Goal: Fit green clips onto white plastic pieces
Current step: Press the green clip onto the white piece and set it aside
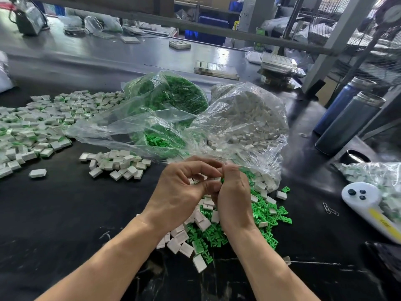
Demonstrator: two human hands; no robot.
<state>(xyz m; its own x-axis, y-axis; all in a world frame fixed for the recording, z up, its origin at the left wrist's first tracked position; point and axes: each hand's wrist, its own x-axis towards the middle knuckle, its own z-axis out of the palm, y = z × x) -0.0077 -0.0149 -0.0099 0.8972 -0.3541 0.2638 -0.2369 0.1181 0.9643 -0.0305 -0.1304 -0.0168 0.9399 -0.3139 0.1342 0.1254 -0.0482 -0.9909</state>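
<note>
Held between left hand (pixel 180 190) and right hand (pixel 233 192), fingers of both curled round a small white piece (pixel 217 178), mostly hidden; clip on it impossible to tell. Below the wrists, heaped on the black table (pixel 65 213): loose green clips (pixel 219 236), forked, mixed with white pieces (pixel 186 248), flat and rectangular.

Held piece (pixel 217 178) — mostly hidden by fingers (pixel 208 165).

Two hands (pixel 208 190), two clear bags (pixel 245 118), two dark bottles (pixel 347 120), pieces beyond counting.
</note>
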